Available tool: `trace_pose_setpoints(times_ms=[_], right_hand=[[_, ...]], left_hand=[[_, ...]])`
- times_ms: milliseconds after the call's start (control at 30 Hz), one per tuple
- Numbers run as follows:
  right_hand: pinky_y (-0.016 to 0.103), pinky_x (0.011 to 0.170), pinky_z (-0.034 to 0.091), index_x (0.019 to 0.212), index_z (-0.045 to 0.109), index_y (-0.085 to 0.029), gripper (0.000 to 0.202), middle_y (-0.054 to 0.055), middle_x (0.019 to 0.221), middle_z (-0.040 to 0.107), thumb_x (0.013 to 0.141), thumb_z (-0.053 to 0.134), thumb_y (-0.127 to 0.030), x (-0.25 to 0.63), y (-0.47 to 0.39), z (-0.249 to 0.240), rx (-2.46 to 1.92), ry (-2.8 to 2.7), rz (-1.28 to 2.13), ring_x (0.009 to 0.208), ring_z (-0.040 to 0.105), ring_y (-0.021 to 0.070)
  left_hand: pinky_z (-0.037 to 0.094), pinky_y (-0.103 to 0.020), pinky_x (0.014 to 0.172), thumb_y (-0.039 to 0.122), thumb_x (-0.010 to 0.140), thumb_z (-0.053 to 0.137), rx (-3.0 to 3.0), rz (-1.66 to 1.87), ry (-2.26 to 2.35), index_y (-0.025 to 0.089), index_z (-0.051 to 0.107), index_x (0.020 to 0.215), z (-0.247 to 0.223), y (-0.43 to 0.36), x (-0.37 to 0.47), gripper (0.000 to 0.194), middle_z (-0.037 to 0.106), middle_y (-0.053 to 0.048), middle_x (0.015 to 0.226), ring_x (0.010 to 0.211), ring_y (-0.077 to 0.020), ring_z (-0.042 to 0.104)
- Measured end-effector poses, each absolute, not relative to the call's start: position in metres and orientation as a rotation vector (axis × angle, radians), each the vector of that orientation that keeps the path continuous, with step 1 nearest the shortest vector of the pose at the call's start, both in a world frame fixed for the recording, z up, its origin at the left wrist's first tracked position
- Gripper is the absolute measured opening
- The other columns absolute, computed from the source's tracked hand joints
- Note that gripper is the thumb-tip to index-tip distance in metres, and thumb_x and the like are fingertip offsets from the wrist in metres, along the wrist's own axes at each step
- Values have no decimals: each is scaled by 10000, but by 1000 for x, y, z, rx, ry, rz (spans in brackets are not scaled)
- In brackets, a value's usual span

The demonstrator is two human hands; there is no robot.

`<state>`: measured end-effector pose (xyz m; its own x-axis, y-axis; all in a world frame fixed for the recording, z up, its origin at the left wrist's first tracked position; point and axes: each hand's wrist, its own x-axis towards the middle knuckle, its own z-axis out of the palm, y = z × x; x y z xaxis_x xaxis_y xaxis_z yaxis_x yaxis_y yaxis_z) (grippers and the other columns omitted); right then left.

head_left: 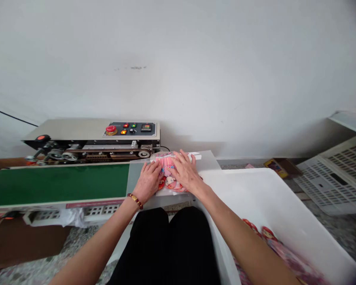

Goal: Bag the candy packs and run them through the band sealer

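A clear plastic packet with pink print and red round cartoon faces (169,181) lies on a pale flat plate (211,161) at the right end of a sealing machine. My left hand (150,178) rests on the packet's left edge, fingers side by side and lying fairly flat. On its right part lies my right hand (186,171), with fingers spread over the pink print. Both palms face down and touch the packet. Some of its surface is hidden under the fingers.
Left of the plate runs a green conveyor belt (62,184), below the sealing machine's control panel (130,129) with lit buttons. A white tub (273,198) at the right holds several similar packets (293,255). A plastic crate (335,178) stands farther right.
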<state>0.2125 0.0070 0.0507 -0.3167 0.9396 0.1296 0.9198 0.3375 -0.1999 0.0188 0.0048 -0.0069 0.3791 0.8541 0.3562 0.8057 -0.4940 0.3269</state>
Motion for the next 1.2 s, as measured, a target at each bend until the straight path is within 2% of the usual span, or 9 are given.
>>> trace_pose_setpoints(times_ms=[167,367,600,733,867,967,1067,1200], right_hand=[[659,1187,153,1310,618,-215,316,123,1505,520,1040,471,-292,207,7,41,-1549,-2499,70,1458,347,333],[686,1188,100,1353,603,-206,345,142,1439,576,1048,464,-287,209,6,42,-1495,-2547,12,1428,370,342],[735,1181,48,1279,653,-205,321,118,1349,637,1054,500,-374,187,12,35,-1440,-2579,30,1360,430,348],[763,1170,41,1297,646,-221,340,113,1369,630,1059,491,-408,177,13,34,-1432,-2574,10,1383,417,355],[750,1179,78,1335,621,-214,326,118,1420,600,1065,466,-312,184,9,41,-1461,-2575,-13,1413,408,336],[731,1186,96,1368,597,-228,340,118,1456,572,1057,462,-251,198,5,46,-1553,-2532,-102,1431,396,327],[716,1194,103,1384,581,-238,346,113,1459,570,1056,471,-246,207,2,46,-1618,-2527,-144,1444,383,328],[761,1173,61,1402,559,-213,358,124,1466,561,1051,490,-237,199,4,42,-1593,-2578,-87,1464,347,330]], left_hand=[[324,-572,1217,224,996,393,2549,689,1452,150,594,1321,-2,9,17,390,573,-184,1433,1346,-300,534],[288,-563,1235,218,1000,375,2543,647,1525,118,580,1331,-1,8,3,402,556,-193,1457,1381,-297,501],[290,-574,1225,260,993,400,2533,591,1593,178,597,1332,-3,9,-60,401,583,-156,1445,1349,-294,534],[234,-642,1226,215,979,419,2523,669,1774,182,647,1258,4,6,-56,362,617,-156,1403,1341,-325,539],[346,-512,1220,175,993,374,2618,675,1429,135,577,1348,7,6,-8,412,581,-161,1445,1380,-262,513],[360,-531,1210,175,979,395,2614,645,1394,120,549,1376,4,8,14,430,557,-180,1464,1414,-282,475],[331,-563,1221,184,985,374,2591,645,1467,96,561,1357,-2,8,6,426,562,-198,1452,1413,-298,472],[351,-551,1209,217,985,365,2566,614,1501,103,578,1337,-6,11,-32,427,558,-188,1462,1409,-293,479]])
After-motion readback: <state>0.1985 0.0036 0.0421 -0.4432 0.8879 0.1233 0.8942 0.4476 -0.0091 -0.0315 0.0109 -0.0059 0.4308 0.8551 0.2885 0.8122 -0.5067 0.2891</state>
